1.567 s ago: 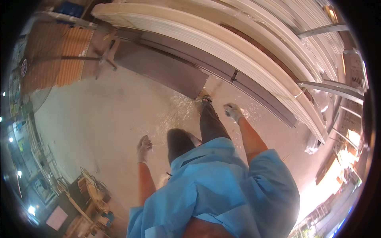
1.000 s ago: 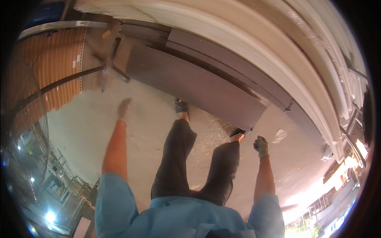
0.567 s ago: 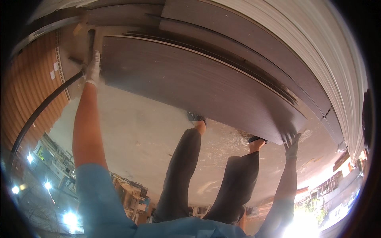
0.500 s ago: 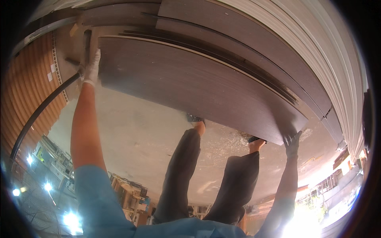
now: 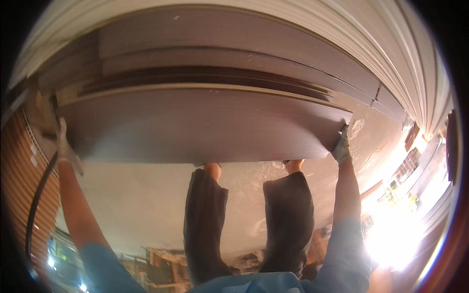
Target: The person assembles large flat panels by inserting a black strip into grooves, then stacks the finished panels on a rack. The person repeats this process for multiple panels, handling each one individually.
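Note:
A long dark grey-brown board (image 5: 205,124) spans the view in front of my legs, with a paler upper edge. My left hand (image 5: 63,144), in a light glove, grips its left end. At the opposite end, my right hand (image 5: 342,146), also gloved, holds the board near its lower right corner. Both arms are stretched forward and wide apart. The board's lower edge hides part of my feet. Just behind it are more dark boards (image 5: 210,58), stacked or leaning close together. Fingers behind the board are out of sight.
A pale ribbed wall (image 5: 381,53) curves along the far side. On the left are a brown corrugated surface (image 5: 19,180) and a black hose or bar (image 5: 36,210). Pale concrete floor (image 5: 146,205) lies under my legs. Wooden pieces (image 5: 166,263) and bright light appear lower down.
The board has gone from slanting down to the right to nearly level in view. My left hand sits lower and further left, my right hand higher. The whole background has shifted too.

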Demonstrator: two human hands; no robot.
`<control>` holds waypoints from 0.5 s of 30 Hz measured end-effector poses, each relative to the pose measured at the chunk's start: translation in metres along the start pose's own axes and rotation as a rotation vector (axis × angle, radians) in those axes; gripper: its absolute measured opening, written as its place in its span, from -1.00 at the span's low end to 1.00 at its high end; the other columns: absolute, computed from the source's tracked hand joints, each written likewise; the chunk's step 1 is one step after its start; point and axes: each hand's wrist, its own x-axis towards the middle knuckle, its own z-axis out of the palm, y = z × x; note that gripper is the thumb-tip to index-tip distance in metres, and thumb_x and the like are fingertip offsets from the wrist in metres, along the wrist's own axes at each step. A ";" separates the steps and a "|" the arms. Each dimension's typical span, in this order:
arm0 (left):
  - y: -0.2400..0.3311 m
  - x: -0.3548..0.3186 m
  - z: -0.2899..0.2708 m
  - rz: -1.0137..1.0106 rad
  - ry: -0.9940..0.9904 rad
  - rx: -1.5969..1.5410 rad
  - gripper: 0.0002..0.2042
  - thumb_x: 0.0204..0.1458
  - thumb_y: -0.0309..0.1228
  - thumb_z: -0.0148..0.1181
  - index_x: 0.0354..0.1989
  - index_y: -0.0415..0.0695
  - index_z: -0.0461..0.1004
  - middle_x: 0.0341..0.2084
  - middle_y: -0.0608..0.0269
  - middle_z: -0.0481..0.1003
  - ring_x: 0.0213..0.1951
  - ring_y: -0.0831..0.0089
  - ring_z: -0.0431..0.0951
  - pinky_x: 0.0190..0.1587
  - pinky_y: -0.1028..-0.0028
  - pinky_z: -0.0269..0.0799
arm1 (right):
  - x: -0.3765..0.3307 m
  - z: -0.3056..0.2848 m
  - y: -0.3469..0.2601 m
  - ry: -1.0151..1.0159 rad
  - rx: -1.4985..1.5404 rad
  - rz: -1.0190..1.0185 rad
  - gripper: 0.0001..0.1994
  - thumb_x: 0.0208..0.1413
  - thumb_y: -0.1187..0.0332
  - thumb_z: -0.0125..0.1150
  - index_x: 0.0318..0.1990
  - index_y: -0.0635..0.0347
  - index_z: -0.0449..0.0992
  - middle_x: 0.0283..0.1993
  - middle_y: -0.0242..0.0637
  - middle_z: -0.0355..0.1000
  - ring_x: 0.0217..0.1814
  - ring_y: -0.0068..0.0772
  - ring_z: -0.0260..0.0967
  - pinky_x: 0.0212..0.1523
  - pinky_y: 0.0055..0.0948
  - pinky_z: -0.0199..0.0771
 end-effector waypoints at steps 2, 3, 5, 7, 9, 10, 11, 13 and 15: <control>0.003 -0.004 0.006 0.156 0.036 0.049 0.00 0.00 0.32 0.15 0.50 -0.05 -0.05 0.47 0.16 -0.05 0.46 0.13 -0.06 0.43 0.09 -0.12 | 0.000 0.008 0.002 0.169 0.019 -0.071 -0.02 0.11 -0.49 -0.16 0.45 0.14 0.07 0.40 -0.10 0.18 0.41 -0.19 0.16 0.39 -0.18 0.18; 0.005 -0.009 0.008 0.225 0.029 0.085 -0.01 0.02 0.30 0.14 0.49 -0.06 -0.04 0.46 0.16 -0.03 0.45 0.14 -0.05 0.42 0.11 -0.11 | 0.000 0.010 0.001 0.099 0.002 -0.072 -0.03 0.10 -0.49 -0.13 0.44 0.14 0.12 0.44 -0.14 0.13 0.43 -0.20 0.13 0.42 -0.20 0.09; 0.005 -0.022 0.005 0.118 0.075 0.078 -0.07 0.08 0.25 0.12 0.48 -0.11 -0.01 0.44 0.17 0.02 0.43 0.17 0.00 0.41 0.17 -0.06 | -0.003 0.009 0.000 0.173 -0.094 -0.225 -0.03 0.10 -0.48 -0.10 0.44 0.12 0.12 0.44 -0.17 0.13 0.44 -0.21 0.11 0.44 -0.22 0.04; -0.006 -0.052 -0.010 -0.047 0.081 -0.030 -0.11 0.13 0.22 0.10 0.47 -0.14 0.01 0.43 0.17 0.06 0.42 0.18 0.05 0.40 0.22 -0.02 | -0.014 0.002 -0.005 0.198 -0.132 -0.278 -0.04 0.09 -0.48 -0.06 0.45 0.07 0.12 0.44 -0.22 0.15 0.45 -0.25 0.09 0.47 -0.28 -0.04; -0.008 -0.076 -0.030 -0.032 -0.043 -0.162 -0.13 0.15 0.21 0.07 0.46 -0.16 0.03 0.42 0.16 0.08 0.42 0.18 0.05 0.39 0.25 0.01 | -0.036 -0.013 -0.010 0.163 -0.136 -0.173 -0.04 0.08 -0.47 -0.04 0.45 0.08 0.13 0.44 -0.21 0.16 0.45 -0.28 0.09 0.46 -0.30 -0.03; -0.010 -0.089 -0.038 -0.008 -0.059 -0.106 -0.15 0.16 0.21 0.06 0.46 -0.15 0.03 0.43 0.16 0.07 0.42 0.19 0.06 0.40 0.25 0.00 | -0.047 -0.022 -0.016 0.197 -0.100 -0.132 -0.04 0.08 -0.47 -0.04 0.45 0.09 0.14 0.43 -0.21 0.16 0.45 -0.29 0.09 0.46 -0.31 -0.03; -0.011 -0.104 -0.047 0.010 -0.062 -0.074 -0.16 0.17 0.20 0.05 0.46 -0.15 0.04 0.43 0.17 0.07 0.42 0.19 0.06 0.40 0.26 0.00 | -0.060 -0.030 -0.018 0.139 -0.133 -0.173 -0.04 0.09 -0.46 -0.04 0.44 0.12 0.15 0.43 -0.21 0.17 0.45 -0.29 0.09 0.46 -0.32 -0.03; -0.014 -0.135 -0.057 0.035 -0.084 -0.057 -0.17 0.18 0.19 0.03 0.46 -0.14 0.04 0.44 0.18 0.06 0.42 0.22 0.05 0.41 0.28 -0.04 | -0.089 -0.053 -0.015 0.085 -0.149 -0.231 -0.04 0.10 -0.45 -0.04 0.43 0.17 0.16 0.43 -0.20 0.17 0.45 -0.30 0.10 0.46 -0.33 -0.02; -0.006 -0.163 -0.059 0.053 -0.109 -0.060 -0.18 0.19 0.18 0.02 0.46 -0.14 0.03 0.44 0.19 0.06 0.43 0.24 0.04 0.42 0.28 -0.08 | -0.117 -0.089 -0.008 0.189 -0.154 -0.129 -0.13 0.22 -0.31 -0.06 0.44 0.23 0.11 0.46 -0.19 0.11 0.49 -0.24 0.04 0.48 -0.27 -0.05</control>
